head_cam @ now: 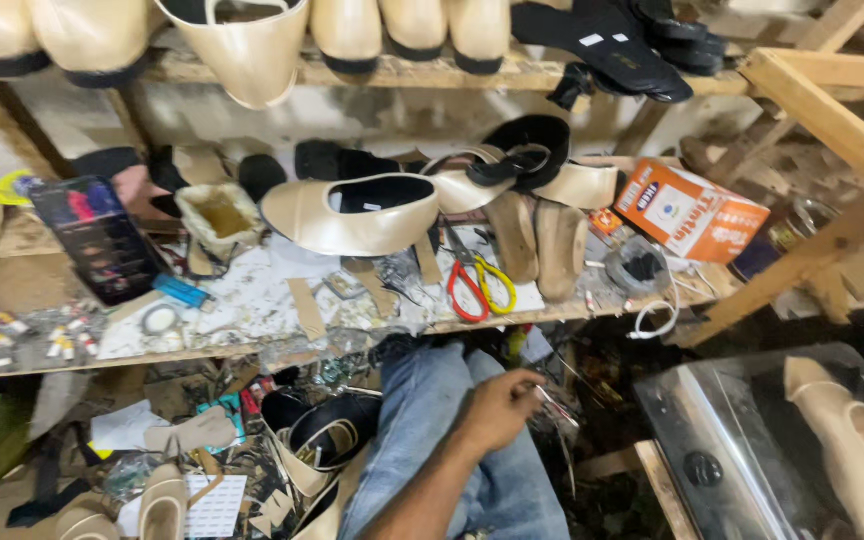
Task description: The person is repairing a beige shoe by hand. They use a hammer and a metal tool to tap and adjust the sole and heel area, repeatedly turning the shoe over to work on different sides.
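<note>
My left hand (pixel 497 408) rests over my knee in blue jeans (pixel 432 400), below the front edge of a low wooden workbench (pixel 252 345). Its fingers are curled shut, and a thin metal piece (pixel 552 402) sticks out from the fingertips to the right. Nearest on the bench are scissors with red and yellow handles (pixel 477 285). A cream slip-on shoe (pixel 352 215) lies on its side behind them. My right hand is out of view.
Two wooden shoe lasts (pixel 542 245), an orange box (pixel 690 212), a blue lighter (pixel 182 291) and a glue-stained pot (pixel 220 215) crowd the bench. Cream shoes fill the shelf above (pixel 252 45). A shiny metal case (pixel 712 420) stands at right. Shoe parts (pixel 317 435) litter the floor.
</note>
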